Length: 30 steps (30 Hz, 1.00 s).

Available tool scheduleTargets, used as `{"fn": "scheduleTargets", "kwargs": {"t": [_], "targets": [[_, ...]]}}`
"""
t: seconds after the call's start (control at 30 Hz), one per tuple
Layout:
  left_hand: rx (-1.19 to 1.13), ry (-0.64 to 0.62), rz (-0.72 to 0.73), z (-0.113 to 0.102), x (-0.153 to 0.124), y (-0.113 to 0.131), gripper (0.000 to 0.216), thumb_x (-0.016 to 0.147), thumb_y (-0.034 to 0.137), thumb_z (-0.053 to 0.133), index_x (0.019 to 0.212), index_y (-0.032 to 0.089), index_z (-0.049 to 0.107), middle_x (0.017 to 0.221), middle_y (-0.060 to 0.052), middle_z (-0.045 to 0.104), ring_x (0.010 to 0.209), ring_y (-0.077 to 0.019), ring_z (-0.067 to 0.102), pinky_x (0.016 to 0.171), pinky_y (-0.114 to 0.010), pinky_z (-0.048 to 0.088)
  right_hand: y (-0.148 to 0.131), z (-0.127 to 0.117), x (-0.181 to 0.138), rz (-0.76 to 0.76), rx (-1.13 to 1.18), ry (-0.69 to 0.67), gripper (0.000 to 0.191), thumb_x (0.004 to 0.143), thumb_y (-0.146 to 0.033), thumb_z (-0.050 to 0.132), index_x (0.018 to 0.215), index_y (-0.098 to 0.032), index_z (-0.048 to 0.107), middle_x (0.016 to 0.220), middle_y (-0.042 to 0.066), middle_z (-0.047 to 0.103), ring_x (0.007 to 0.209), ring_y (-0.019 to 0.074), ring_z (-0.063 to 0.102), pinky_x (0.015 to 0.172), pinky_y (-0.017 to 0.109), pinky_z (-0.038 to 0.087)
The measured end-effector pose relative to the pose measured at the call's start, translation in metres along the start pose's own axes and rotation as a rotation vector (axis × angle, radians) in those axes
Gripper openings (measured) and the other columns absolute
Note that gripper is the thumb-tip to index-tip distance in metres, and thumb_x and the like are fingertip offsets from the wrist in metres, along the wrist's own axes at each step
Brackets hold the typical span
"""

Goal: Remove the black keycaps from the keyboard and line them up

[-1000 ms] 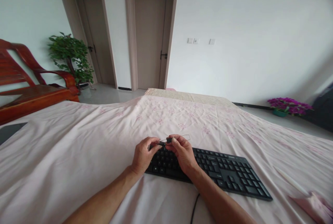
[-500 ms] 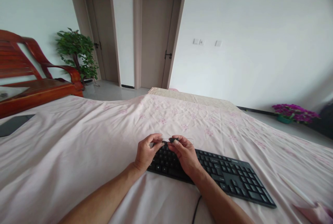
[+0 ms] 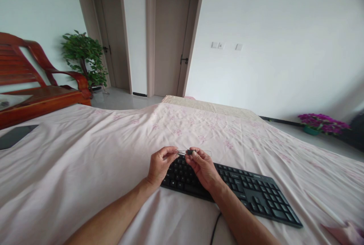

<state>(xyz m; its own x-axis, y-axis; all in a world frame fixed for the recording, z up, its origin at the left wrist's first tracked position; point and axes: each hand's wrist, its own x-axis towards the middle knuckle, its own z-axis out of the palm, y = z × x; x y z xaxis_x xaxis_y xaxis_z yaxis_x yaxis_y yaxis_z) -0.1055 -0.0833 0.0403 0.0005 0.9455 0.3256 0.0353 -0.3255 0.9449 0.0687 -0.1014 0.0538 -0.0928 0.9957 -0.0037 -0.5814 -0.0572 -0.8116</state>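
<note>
My left hand [image 3: 161, 163] is closed, its thumb and fingertips pinching the end of a thin wire [image 3: 182, 151]. Two strands run from there to a small black block [image 3: 190, 152], which my right hand [image 3: 203, 167] grips between thumb and fingers. A fine loop of wire also sticks out beyond the right fingers. Both hands hover over the left part of a black keyboard [image 3: 253, 190], which lies at a slant on the bed sheet and is partly hidden by my right hand and forearm.
A black cable [image 3: 216, 228] runs from under the keyboard towards me. The pink flowered sheet [image 3: 113, 161] is wrinkled. A dark flat device [image 3: 17, 135] lies at far left, a white stick [image 3: 325, 207] at right. Beyond stand a wooden bench [image 3: 51, 97] and a potted plant [image 3: 85, 57].
The black block has turned and shifted slightly, so more of it shows. Two wire strands now show plainly between the hands. The keyboard has stayed put.
</note>
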Motion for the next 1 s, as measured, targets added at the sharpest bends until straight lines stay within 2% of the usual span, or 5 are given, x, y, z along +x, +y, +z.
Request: {"fn": "scheduleTargets", "kwargs": {"t": [0.17,0.43,0.73,1.0], "targets": [[-0.032,0.018,-0.045,0.0007,0.0009,-0.0004,0.027,0.071,0.033,0.071,0.090,0.015,0.068,0.086,-0.006,0.072,0.081,-0.0179,0.068,0.080,-0.028,0.054,0.0015,-0.0009,0.0002,-0.013,-0.015,-0.015,0.025,0.072,-0.029,0.075,0.091,-0.017,0.064,0.086,0.002,0.066,0.073,0.0107,0.063,0.067,0.021,0.055],[-0.050,0.006,-0.083,0.0014,-0.0003,0.0018,0.029,0.071,0.037,0.070,0.087,0.014,0.067,0.079,-0.006,0.072,0.067,-0.0171,0.068,0.066,-0.025,0.054,0.0007,0.0018,-0.0001,-0.022,-0.040,-0.003,0.027,0.071,-0.034,0.075,0.088,-0.016,0.065,0.079,0.003,0.067,0.065,0.0096,0.062,0.059,0.020,0.055],[-0.028,-0.020,-0.030,0.0014,-0.0033,0.0051,0.024,0.077,0.038,0.063,0.080,0.015,0.066,0.071,-0.004,0.071,0.068,-0.0177,0.069,0.067,-0.025,0.055,0.0027,0.0031,0.0009,-0.032,-0.068,0.035,0.027,0.069,-0.036,0.077,0.078,-0.016,0.061,0.074,0.002,0.068,0.060,0.0097,0.061,0.054,0.019,0.052],[0.050,-0.017,0.020,0.0015,-0.0014,0.0051,0.021,0.077,0.037,0.063,0.081,0.016,0.066,0.072,-0.002,0.070,0.068,-0.0162,0.067,0.068,-0.025,0.054,0.0049,0.0025,0.0012,-0.054,-0.101,0.049,0.029,0.068,-0.035,0.077,0.081,-0.017,0.060,0.070,0.000,0.064,0.056,0.0081,0.056,0.049,0.018,0.048]]}}
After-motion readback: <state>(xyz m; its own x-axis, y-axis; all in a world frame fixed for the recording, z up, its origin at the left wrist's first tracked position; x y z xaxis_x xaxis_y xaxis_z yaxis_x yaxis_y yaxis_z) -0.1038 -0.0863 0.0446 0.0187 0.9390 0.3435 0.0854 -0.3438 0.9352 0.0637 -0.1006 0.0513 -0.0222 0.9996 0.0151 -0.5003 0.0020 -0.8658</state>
